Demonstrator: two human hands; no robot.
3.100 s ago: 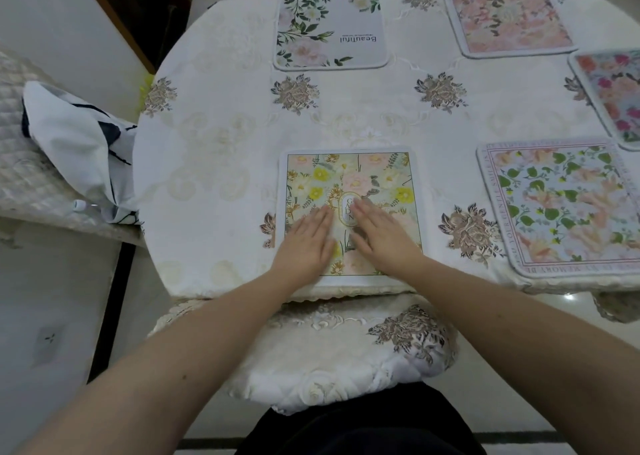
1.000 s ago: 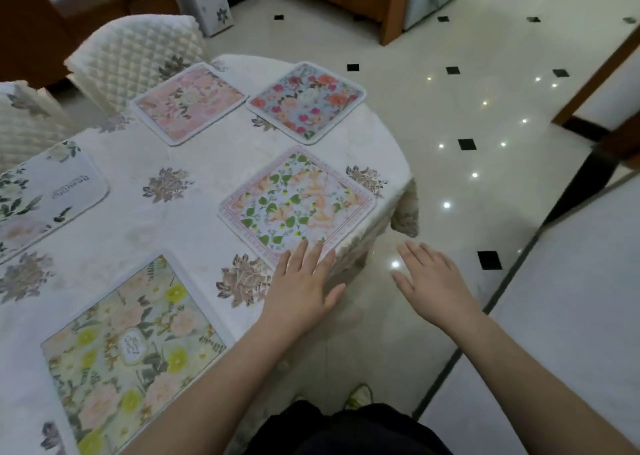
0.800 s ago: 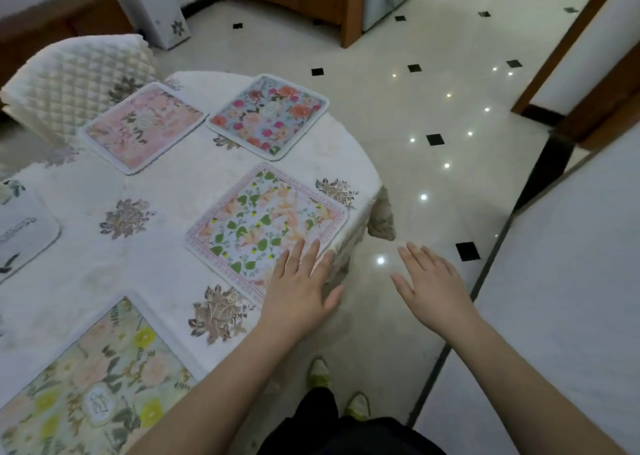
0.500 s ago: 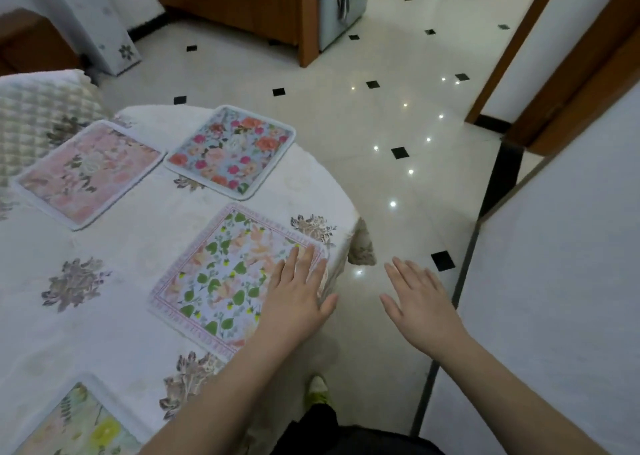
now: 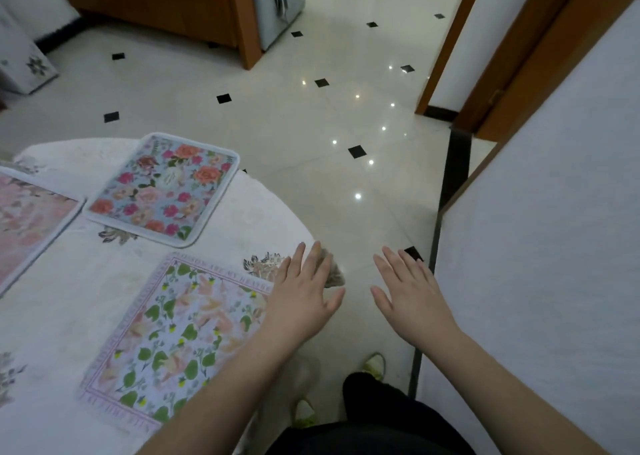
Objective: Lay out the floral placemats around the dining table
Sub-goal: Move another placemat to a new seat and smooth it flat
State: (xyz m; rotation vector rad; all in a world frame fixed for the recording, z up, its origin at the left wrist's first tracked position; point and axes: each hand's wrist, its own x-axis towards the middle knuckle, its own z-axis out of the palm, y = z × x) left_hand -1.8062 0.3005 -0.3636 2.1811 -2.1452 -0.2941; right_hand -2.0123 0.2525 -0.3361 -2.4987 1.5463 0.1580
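Neither grip held anything: the left hand (image 5: 301, 302) was spread flat, fingers straight, over the near right corner of the green-leaf placemat (image 5: 176, 337) at the rim of the desk (image 5: 263, 212), though whether the palm pressed the mat or hovered just above it could not be told. The right hand (image 5: 408, 298) was likewise open with fingers spread, out past the desk's edge and over the floor (image 5: 311, 143), well clear of any mat.

The green-leaf placemat lay flat on the white embroidered tablecloth (image 5: 69, 298) near the edge closest to the person. Beyond it, apart from it, lay the blue rose placemat (image 5: 162, 191), one corner reaching the desk's far rim. Just left of that one, a pink placemat (image 5: 27, 219) ran out of view.

A white wall (image 5: 554, 246) stood close on the right, leaving a narrow strip of glossy tile with black diamond insets between it and the desk. A wooden cabinet (image 5: 173, 4) stood farther back, and a wooden door frame (image 5: 512, 56) at the right. The person's yellow-green slippers (image 5: 374, 364) showed on the tiles below the hands.
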